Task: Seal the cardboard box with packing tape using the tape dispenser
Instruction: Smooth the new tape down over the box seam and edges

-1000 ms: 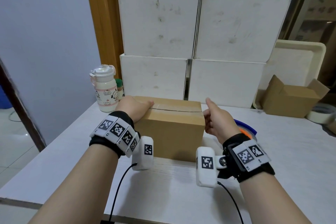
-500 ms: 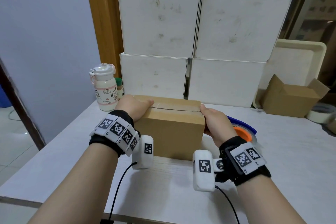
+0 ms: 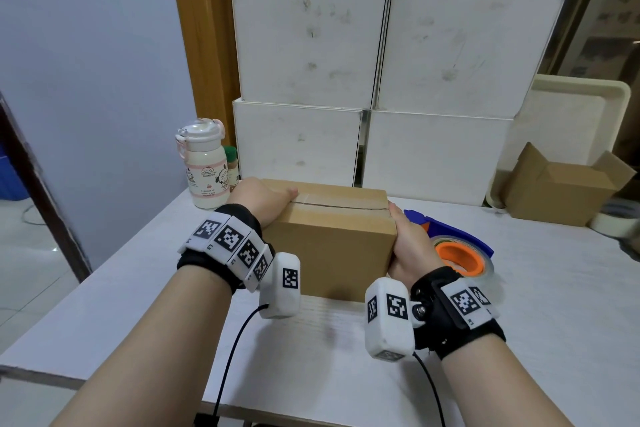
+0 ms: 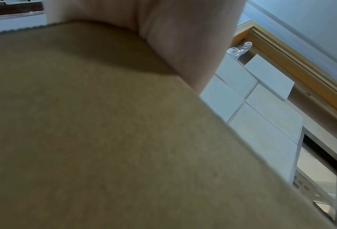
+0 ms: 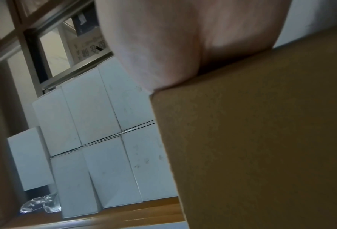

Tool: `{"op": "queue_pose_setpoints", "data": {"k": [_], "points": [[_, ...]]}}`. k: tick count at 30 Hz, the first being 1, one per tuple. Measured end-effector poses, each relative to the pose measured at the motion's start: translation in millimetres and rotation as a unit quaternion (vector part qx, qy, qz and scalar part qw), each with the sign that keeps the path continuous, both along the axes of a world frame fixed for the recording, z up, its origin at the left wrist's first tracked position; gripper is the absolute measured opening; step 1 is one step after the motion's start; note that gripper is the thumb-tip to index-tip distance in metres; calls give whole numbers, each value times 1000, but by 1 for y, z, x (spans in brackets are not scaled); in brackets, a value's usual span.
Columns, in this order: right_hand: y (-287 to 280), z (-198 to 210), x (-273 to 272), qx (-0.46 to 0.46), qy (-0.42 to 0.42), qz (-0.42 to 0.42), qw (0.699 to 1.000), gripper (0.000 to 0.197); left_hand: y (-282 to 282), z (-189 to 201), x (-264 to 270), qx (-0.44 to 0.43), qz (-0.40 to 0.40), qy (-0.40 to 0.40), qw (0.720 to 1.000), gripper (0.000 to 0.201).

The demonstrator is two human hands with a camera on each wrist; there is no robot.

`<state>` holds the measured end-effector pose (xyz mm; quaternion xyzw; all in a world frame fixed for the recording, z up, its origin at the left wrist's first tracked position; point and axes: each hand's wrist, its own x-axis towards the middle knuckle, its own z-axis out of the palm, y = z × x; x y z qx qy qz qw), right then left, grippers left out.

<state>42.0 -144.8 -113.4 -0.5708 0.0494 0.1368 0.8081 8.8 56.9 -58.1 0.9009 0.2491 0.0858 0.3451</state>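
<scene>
A brown cardboard box [image 3: 329, 239] stands on the white table [image 3: 329, 340], flaps down, with a strip of clear tape along its top seam. My left hand [image 3: 259, 201] grips the box's left end, thumb lying on top near the seam. My right hand [image 3: 412, 246] clasps the right end, thumb at the upper edge; its fingers are hidden behind the box. The blue tape dispenser [image 3: 460, 239] with its orange-cored roll lies on the table just behind my right hand. Both wrist views are filled by the box [image 4: 104, 139] [image 5: 261, 139] and a palm pressed to it.
A white bottle [image 3: 206, 166] stands at the back left. Stacked white boxes [image 3: 381, 80] wall off the back of the table. At the right are an open cardboard box [image 3: 561, 191], a cream tray [image 3: 581, 121] leaning behind it and a tape roll [image 3: 613, 222].
My right hand, held off the box with thumb raised, has come in against the box's right end and taken hold. The left hand and the box have stayed put.
</scene>
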Motion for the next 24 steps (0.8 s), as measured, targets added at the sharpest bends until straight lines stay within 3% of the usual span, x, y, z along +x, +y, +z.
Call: {"op": "queue_pose_setpoints", "data": {"k": [9, 13, 18, 20, 23, 24], "points": [[0, -2, 5, -20, -34, 18, 999, 31, -3, 3, -3, 12, -1, 11, 1000, 67], [-3, 2, 2, -100, -42, 4, 994, 28, -3, 4, -5, 0, 1, 8, 1000, 70], [-17, 37, 8, -145, -4, 55, 988, 59, -5, 5, -8, -6, 3, 10, 1000, 71], [-11, 52, 10, -218, -18, 66, 973, 69, -5, 5, -8, -8, 3, 12, 1000, 72], [3, 64, 7, -381, -61, 83, 919, 97, -8, 7, -9, -16, 8, 11, 1000, 81], [8, 63, 6, -420, -75, 80, 901, 98, -10, 7, -10, -12, 7, 14, 1000, 84]]}}
